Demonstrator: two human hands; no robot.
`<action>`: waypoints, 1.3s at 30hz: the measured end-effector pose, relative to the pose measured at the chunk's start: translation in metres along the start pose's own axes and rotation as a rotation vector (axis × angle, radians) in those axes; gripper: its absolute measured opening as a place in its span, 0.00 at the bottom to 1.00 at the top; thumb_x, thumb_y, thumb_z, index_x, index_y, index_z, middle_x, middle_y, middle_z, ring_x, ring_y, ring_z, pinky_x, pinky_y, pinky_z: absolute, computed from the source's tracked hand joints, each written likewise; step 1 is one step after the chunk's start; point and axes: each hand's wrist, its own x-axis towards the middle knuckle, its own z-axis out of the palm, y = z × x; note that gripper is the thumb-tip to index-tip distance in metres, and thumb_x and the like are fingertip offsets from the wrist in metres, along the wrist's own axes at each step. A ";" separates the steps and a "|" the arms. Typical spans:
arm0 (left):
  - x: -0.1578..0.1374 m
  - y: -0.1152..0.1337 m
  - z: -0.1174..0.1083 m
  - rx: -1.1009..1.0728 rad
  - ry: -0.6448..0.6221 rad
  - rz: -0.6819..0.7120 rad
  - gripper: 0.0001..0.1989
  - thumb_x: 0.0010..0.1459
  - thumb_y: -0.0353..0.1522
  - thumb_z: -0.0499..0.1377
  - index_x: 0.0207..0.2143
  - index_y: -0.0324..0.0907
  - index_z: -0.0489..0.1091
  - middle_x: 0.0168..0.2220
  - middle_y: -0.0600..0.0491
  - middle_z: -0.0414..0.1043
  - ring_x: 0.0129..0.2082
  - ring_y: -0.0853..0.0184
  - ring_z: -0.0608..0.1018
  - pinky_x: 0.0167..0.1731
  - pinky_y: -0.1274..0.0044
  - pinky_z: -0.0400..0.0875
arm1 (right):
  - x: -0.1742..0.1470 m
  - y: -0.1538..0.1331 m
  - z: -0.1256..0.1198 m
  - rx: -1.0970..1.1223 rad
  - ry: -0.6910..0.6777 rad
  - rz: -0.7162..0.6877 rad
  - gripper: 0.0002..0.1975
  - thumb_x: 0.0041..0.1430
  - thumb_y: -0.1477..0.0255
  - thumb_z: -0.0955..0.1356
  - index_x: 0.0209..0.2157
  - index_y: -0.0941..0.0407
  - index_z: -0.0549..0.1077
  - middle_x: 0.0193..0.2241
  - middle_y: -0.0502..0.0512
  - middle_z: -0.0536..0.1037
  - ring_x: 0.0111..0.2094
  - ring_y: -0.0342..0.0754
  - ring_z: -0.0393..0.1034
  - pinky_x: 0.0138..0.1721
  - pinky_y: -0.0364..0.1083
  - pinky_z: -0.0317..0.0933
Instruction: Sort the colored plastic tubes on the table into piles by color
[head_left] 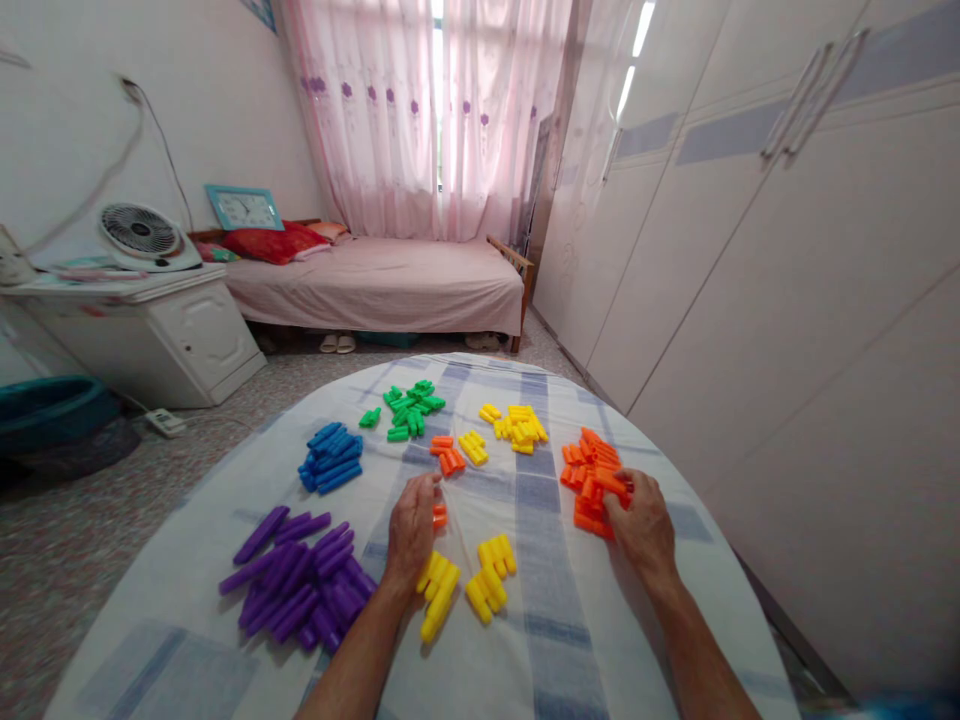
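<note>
While bin contents are hidden, right hand grips orange block, left hand unclear.

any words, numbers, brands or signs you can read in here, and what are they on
No text can be read.
Blue-framed clock: dial marks too small and blurred.
Fan: no legible brand.
Orange pieces and purple pieces: no lettering visible.

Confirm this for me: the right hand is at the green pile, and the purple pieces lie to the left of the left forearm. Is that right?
Not quite: the head view shows the right hand at the orange pile, not the green pile. The purple pieces do lie to the left of the left forearm.
</note>
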 end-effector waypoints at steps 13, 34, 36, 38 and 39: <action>-0.001 0.002 0.001 0.022 0.012 0.032 0.21 0.63 0.44 0.44 0.41 0.42 0.71 0.36 0.50 0.72 0.35 0.65 0.76 0.31 0.75 0.73 | 0.003 -0.005 -0.007 -0.138 -0.082 -0.197 0.17 0.53 0.64 0.61 0.44 0.54 0.70 0.45 0.60 0.72 0.45 0.58 0.65 0.44 0.57 0.61; 0.005 -0.004 0.001 0.019 0.074 0.099 0.22 0.63 0.44 0.43 0.43 0.42 0.70 0.44 0.47 0.72 0.45 0.61 0.74 0.47 0.69 0.68 | -0.050 -0.156 0.067 0.147 -0.696 -0.584 0.08 0.56 0.77 0.65 0.37 0.55 0.73 0.38 0.53 0.73 0.40 0.45 0.66 0.43 0.43 0.58; 0.005 -0.005 0.002 0.009 0.074 0.100 0.22 0.63 0.44 0.43 0.42 0.42 0.70 0.43 0.47 0.72 0.45 0.62 0.74 0.46 0.69 0.69 | -0.048 -0.152 0.061 0.154 -0.680 -0.553 0.08 0.56 0.78 0.64 0.36 0.55 0.72 0.37 0.52 0.74 0.40 0.45 0.66 0.42 0.43 0.58; 0.005 -0.006 0.002 -0.006 0.069 0.101 0.22 0.64 0.44 0.43 0.42 0.42 0.70 0.42 0.47 0.72 0.45 0.62 0.74 0.46 0.70 0.69 | -0.044 -0.145 0.052 0.181 -0.647 -0.525 0.08 0.56 0.78 0.64 0.35 0.54 0.72 0.36 0.52 0.74 0.40 0.45 0.67 0.42 0.43 0.59; 0.006 -0.007 0.002 -0.014 0.063 0.102 0.21 0.64 0.44 0.43 0.42 0.42 0.70 0.42 0.47 0.72 0.45 0.62 0.74 0.46 0.70 0.69 | -0.040 -0.140 0.047 0.199 -0.619 -0.513 0.08 0.56 0.78 0.64 0.35 0.54 0.72 0.36 0.52 0.74 0.40 0.46 0.67 0.43 0.43 0.59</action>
